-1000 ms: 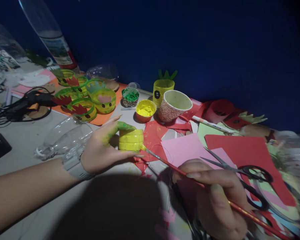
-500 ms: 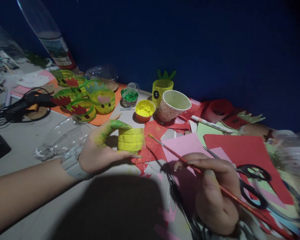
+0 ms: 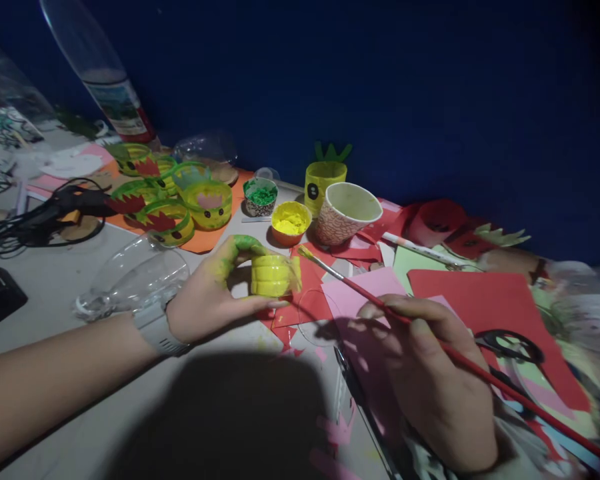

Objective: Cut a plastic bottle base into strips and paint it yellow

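My left hand (image 3: 215,287), its thumb and fingers smeared with green and yellow paint, is closed on a yellow-painted piece of plastic bottle (image 3: 271,276) with ridged sides. A paintbrush (image 3: 363,292) with a red handle is pinched in my right hand (image 3: 437,377). Its yellow-tipped bristles are close to the right edge of the bottle piece; whether they touch it I cannot tell. Just beyond stand a small cup of yellow paint (image 3: 291,230) and a small cup of green paint (image 3: 261,198). A patterned paper cup (image 3: 341,225) tilts beside them.
Several green-and-yellow rings with paper crowns (image 3: 207,205) stand on orange paper at the left. A clear plastic bottle (image 3: 135,273) lies near my left wrist. Scissors (image 3: 513,347) and red paper (image 3: 473,297) lie at the right. A dark pen-like tool (image 3: 355,390) is between my hands.
My left hand has moved slightly right with the bottle piece, which has turned a little. The brush tip has risen slightly, and my right hand has shifted right and down.
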{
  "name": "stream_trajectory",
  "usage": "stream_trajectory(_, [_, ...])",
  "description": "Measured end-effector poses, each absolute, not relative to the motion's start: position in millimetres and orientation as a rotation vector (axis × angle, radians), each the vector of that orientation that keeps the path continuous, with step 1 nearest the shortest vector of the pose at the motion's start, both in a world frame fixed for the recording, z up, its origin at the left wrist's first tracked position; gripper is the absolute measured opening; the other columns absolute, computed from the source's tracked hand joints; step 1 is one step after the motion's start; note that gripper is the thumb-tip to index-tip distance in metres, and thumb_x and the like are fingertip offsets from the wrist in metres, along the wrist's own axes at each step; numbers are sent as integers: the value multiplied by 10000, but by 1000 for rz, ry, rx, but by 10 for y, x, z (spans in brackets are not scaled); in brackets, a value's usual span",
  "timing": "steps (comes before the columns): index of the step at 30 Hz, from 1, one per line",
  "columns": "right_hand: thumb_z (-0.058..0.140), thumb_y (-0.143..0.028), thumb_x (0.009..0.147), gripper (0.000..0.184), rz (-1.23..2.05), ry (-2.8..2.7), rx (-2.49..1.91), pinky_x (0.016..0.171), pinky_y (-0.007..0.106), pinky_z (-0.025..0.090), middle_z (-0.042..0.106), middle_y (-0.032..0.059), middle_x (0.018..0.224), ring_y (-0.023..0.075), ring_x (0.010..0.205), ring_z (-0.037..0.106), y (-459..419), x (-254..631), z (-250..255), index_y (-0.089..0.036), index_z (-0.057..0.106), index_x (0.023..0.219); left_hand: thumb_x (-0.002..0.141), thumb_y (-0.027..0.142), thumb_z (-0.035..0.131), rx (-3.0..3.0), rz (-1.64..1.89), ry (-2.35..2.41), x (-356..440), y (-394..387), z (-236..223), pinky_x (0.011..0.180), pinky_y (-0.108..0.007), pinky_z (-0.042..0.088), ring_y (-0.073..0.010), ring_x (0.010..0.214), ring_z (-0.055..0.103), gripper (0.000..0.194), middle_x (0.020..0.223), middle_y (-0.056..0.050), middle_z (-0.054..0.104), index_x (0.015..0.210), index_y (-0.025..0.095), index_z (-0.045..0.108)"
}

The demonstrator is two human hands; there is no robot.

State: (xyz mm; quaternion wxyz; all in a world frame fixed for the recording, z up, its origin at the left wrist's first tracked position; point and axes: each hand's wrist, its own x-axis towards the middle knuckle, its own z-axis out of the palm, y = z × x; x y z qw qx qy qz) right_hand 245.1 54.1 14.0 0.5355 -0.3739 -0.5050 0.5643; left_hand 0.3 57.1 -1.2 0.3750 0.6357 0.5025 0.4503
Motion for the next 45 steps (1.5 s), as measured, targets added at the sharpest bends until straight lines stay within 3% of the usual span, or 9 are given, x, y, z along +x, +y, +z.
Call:
stream_trajectory(4, [679, -282, 803, 52, 1396, -1182, -932, 667, 227, 595, 678, 13, 840, 119, 726, 679, 611, 2460, 119, -243, 684, 837, 739, 298, 745, 1744, 978, 1291, 4, 595, 33, 881, -317, 519, -188, 972, 636, 485, 1079, -57, 634, 1146, 214, 494])
stream_trajectory(8, [678, -311, 799, 160, 1379, -1204, -950, 529, 211, 535, 629, 7, 696, 93, 554, 605, 622, 2412, 154, -192, 597, 732, 759, 300, 727, 1840, 950, 1304, 11, 604, 73, 840, -266, 505, -163, 940, 625, 431, 1045, -37, 629, 1122, 210, 513])
stream_trajectory(16, [678, -367, 792, 271, 1386, -1227, -1037, 442, 189, 474, 598, 2, 605, 88, 487, 569, 612, 2384, 193, -171, 529, 680, 725, 338, 756, 1846, 898, 1244, 11, 586, 20, 770, -278, 503, -158, 841, 621, 435, 947, -21, 629, 1068, 214, 520])
stream_trajectory(28, [665, -331, 807, 221, 1392, -1275, -1092, 472, 196, 478, 601, -2, 603, 81, 498, 549, 627, 2395, 173, -171, 540, 718, 729, 403, 735, 1983, 832, 1317, -35, 603, 35, 720, -264, 491, -170, 820, 611, 436, 957, -34, 658, 1088, 198, 598])
stream_trajectory(36, [651, -369, 813, 244, 1336, -1293, -1137, 473, 193, 470, 586, -8, 609, 83, 506, 555, 642, 2440, 143, -178, 529, 724, 712, 389, 753, 1929, 862, 1337, -31, 613, 37, 833, -317, 510, -205, 920, 634, 499, 1040, -66, 668, 1133, 183, 581])
stream_trajectory(45, [623, -304, 845, 172, 1442, -1218, -1100, 528, 174, 509, 573, -32, 623, 63, 519, 573, 663, 2499, 63, -173, 541, 770, 684, 357, 776, 1857, 912, 1317, -12, 616, 47, 832, -339, 535, -217, 912, 648, 491, 1040, -71, 679, 1112, 193, 600])
